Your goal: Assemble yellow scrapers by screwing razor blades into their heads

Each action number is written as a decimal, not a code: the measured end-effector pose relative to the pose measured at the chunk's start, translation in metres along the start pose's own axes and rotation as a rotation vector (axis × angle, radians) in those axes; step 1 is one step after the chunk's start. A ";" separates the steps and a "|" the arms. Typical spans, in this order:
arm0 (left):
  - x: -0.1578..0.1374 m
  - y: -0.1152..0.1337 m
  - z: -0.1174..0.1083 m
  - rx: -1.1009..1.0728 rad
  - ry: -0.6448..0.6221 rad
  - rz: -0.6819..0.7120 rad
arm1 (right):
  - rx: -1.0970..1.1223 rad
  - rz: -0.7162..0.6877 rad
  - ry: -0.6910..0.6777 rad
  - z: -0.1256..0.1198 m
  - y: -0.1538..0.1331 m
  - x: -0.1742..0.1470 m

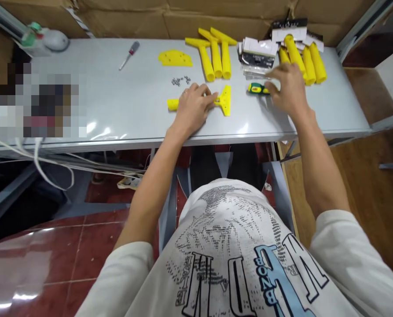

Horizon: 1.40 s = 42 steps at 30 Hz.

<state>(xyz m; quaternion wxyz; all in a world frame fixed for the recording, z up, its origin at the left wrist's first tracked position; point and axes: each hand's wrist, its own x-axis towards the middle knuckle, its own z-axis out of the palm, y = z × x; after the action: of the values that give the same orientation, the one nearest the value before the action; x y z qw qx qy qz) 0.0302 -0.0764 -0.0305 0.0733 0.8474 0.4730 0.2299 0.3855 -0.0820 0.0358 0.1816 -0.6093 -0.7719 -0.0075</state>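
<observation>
Under my left hand (193, 105) is a yellow plastic scraper (227, 101), lying along the table with its wide head to the right. My left fingers wrap its handle, and the handle's end sticks out left of the hand. My right hand (288, 86) hovers at the right, thumb and index finger apart, beside a screwdriver (257, 89) with a green and yellow handle. The screwdriver's shank is hidden by the hand. A small heap of screws (180, 80) lies behind my left hand, and a yellow flat plate stack (175, 58) behind that.
Three yellow scraper bodies (216, 55) lie at the back. Printed packets (258, 53) and several packed yellow scrapers (310, 64) are at the back right. Another screwdriver (129, 55) lies left. Cardboard (123, 20) lines the rear edge; white cables (41, 165) hang at left.
</observation>
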 end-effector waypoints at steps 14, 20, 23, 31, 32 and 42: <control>-0.051 0.042 -0.005 0.009 0.070 -0.054 | -0.066 0.003 -0.281 0.002 -0.003 0.089; -0.052 0.053 -0.012 0.078 0.091 -0.075 | 0.100 0.020 -0.225 0.014 0.009 0.081; -0.051 0.051 -0.014 0.118 0.143 -0.055 | 0.189 0.027 -0.176 0.002 0.001 0.081; -0.073 0.063 -0.025 0.181 0.239 0.082 | 1.053 0.131 0.253 -0.030 -0.070 0.007; -0.074 0.066 -0.026 0.175 0.279 0.097 | 1.155 0.179 0.151 -0.027 -0.080 -0.005; -0.095 0.127 -0.051 -0.881 0.384 -0.078 | 1.619 0.305 -0.026 -0.006 -0.148 -0.073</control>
<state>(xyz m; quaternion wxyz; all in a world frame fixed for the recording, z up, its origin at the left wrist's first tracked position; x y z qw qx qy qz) 0.0623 -0.2291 0.0276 0.3451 0.6595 0.3670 0.5579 0.2614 -0.1903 0.0509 0.5547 -0.3878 -0.4492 0.5833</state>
